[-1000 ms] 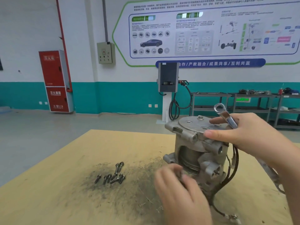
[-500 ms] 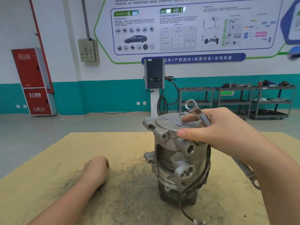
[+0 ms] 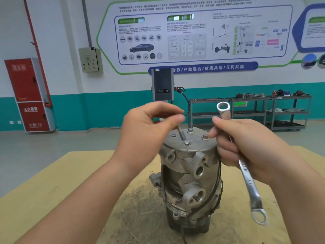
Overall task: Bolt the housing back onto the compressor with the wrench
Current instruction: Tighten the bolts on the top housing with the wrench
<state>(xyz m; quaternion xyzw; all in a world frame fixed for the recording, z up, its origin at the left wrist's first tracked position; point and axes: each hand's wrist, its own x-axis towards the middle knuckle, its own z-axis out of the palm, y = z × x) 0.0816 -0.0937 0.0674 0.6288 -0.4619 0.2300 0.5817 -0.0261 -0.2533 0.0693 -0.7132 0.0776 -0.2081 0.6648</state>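
The grey metal compressor stands upright on the yellow-brown table, its round housing on top. Two bolt heads sit in the housing near its far and right rim. My left hand hovers above the housing and pinches a bolt by its head, its tilted shaft pointing down at the housing's top. My right hand grips a silver double ring wrench by its middle, just right of the housing, one ring up and one ring down.
A black cable loops around the compressor's right side. Dark dirt and debris lie on the table around its base. Far behind stand a charging post, metal shelf racks and a red cabinet.
My left hand left the table at the left and rose over the housing with a bolt. My right hand came off the housing top and shifted right with the wrench.
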